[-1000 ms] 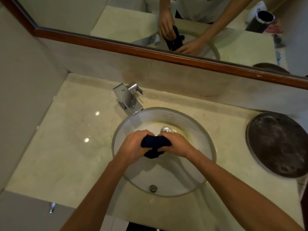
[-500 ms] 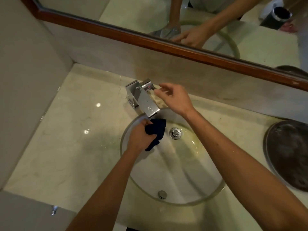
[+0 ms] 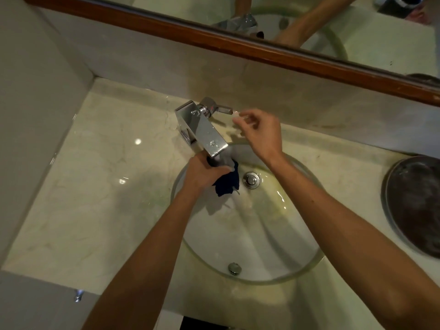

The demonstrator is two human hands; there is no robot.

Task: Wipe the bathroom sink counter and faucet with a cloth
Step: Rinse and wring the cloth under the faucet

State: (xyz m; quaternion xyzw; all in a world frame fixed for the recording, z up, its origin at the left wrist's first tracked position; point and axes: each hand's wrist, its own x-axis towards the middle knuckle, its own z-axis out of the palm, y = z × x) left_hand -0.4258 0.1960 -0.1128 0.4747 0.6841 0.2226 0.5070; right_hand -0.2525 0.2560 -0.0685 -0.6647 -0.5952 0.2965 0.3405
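Cloth (image 3: 226, 181) is bunched in your left hand (image 3: 202, 172) under the faucet (image 3: 202, 129) spout now, not wrung two-handed mid-basin anymore. Your right hand (image 3: 260, 134) let go, fingers loose just off the lever (image 3: 220, 108), so you're wetting it, I'd guess. Left counter (image 3: 100, 186) is open; the dark tray (image 3: 414, 206) crowds the right.

A plain gray wall (image 3: 35, 115) is at nine o'clock. A mirror (image 3: 357, 32) with a brown wood frame (image 3: 214, 41) is at twelve o'clock.
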